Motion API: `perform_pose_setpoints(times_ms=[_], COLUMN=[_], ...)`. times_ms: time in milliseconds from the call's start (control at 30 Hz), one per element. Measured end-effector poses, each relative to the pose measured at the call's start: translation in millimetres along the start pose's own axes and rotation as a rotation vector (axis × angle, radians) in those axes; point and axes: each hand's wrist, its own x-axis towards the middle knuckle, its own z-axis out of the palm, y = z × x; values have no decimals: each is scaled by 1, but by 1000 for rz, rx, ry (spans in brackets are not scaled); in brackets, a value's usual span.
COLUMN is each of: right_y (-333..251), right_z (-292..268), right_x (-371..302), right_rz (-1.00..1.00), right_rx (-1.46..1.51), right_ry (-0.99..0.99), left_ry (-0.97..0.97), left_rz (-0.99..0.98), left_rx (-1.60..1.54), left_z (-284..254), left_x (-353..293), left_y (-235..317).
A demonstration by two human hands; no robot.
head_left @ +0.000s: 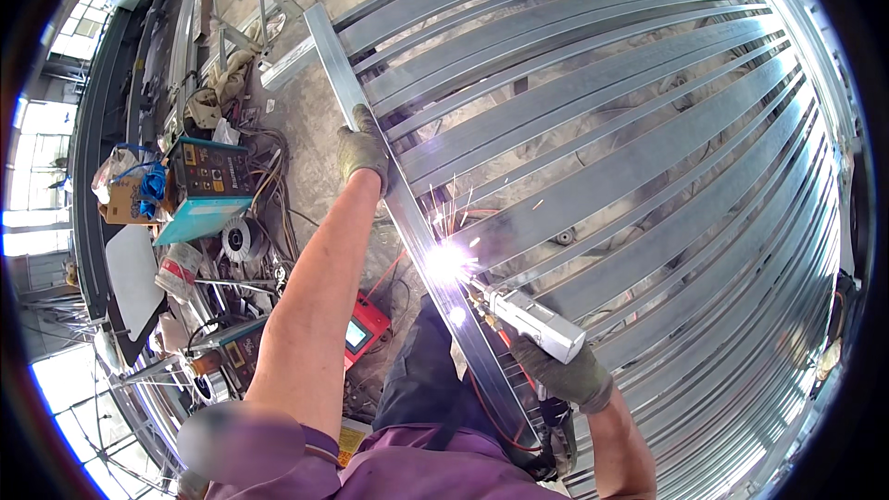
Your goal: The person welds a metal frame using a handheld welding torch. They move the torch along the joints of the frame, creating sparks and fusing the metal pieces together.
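Grip of the right hand (567, 375), in a green work glove, is closed around the pale boxy welding torch (535, 322), with no gap visible between palm and handle. Curled over the long metal rail (339, 65), the left hand (363, 150) has hold of it farther up, though how firmly it presses I cannot tell. That rail lies along the near left edge of a large frame, running from the upper left down toward the person's lap, and metal slats (463, 60) reach away from it to the right.

Welding seems to be the step in hand: a bright glare (447, 264) and flying sparks sit where the torch tip meets the rail beside a slat end. Glare hides the seam, so how complete it is cannot be judged. Moving on would seem to call for a steady torch and a rail kept from shifting.

Left of the rail, bare floor (306, 134) gives the left arm some room. A red box (372, 318) stands near the person's leg, and the teal machine (208, 213) and loose cables (269, 185) crowd the floor beyond. On the right, open gaps between slats could catch the torch or its hose.
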Motion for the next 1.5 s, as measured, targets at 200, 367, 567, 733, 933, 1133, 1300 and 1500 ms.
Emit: perform_pose_setpoints(times_ms=[200,367,567,733,933,1133,1300,1500], right_y=[-8,-5,-4,0,2,-8,-6,-8], right_z=[0,-1,-2,-1,-3,-1,-1,-1], right_x=[-2,-3,-5,-9,-9,-11,-16,-18], right_rz=[19,16,7,18,8,70,69,40], right_rx=[13,-34,-76,-5,-98,-42,-32,-94], right_ry=[-22,-15,8,15,-24,-20,11,8], left_ry=[1,16,15,2,23,-12,17,9], left_rz=[3,19,30,24,19,-13,17,-9], left_rx=[-84,-14,-32,-5,-19,-55,-11,-32], left_z=[6,7,3,0,2,4,-2,3], left_x=[6,15,5,6,5,14,-5,10], left_y=[-8,-12,-4,-4,-2,-8,4,-7])
